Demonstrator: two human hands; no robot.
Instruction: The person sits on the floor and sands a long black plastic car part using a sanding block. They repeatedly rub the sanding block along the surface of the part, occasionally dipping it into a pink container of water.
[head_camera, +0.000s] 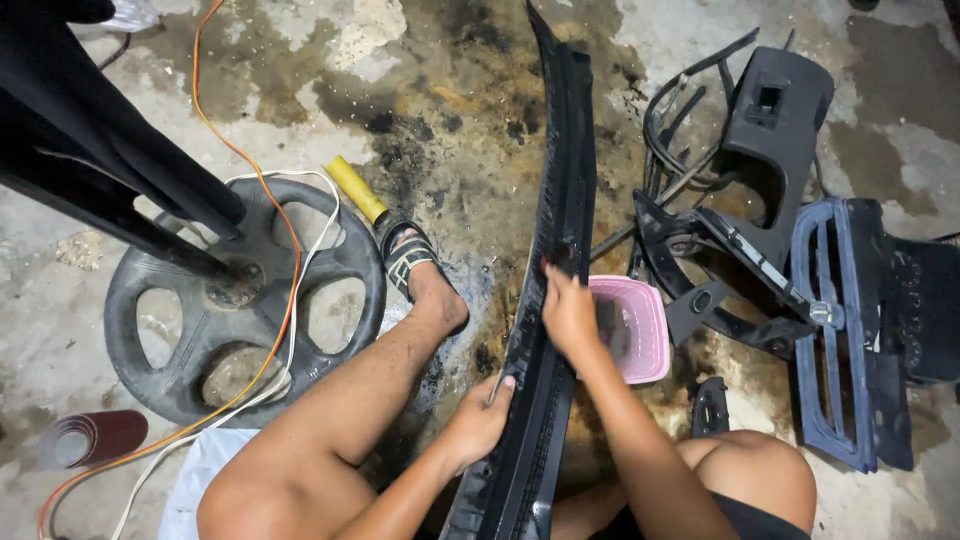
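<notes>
Free room and obstacles about the long black trim strip (560, 230), which runs from the far floor toward the sitter. Left of the strip, a bare stained patch of concrete floor (450, 110) lies open at the far end; nearer, the sandalled foot (412, 262) and its leg close that side. Beyond the leg stand the round fan base (330, 300), the yellow-handled tool (357, 189) and the trailing orange and white cables (262, 180). Right of the strip, the pink basket (635, 325) sits just beside it, and a heap of black car panels (770, 130) and a blue vent grille (835, 330) crowd the ground beyond. The left hand (478, 418) and right hand (568, 312) occupy the strip's near part.
</notes>
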